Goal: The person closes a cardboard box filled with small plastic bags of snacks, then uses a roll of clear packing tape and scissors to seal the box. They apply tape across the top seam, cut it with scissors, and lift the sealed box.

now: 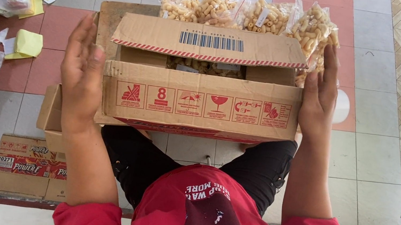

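Both open hands, left hand [82, 74] and right hand [318, 97], are pressing the sides of the snack-filled box [201, 102]; closing flaps looks next.

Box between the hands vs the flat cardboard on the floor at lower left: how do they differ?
The cardboard box stands assembled, flaps partly open, with snack bags inside and behind; the flattened carton lies collapsed on the tiles. The box sits between the left hand and right hand; the carton lies untouched. Both are brown with red print.

Bright, even daylight; soft shadows, sharp focus, slight edge distortion.
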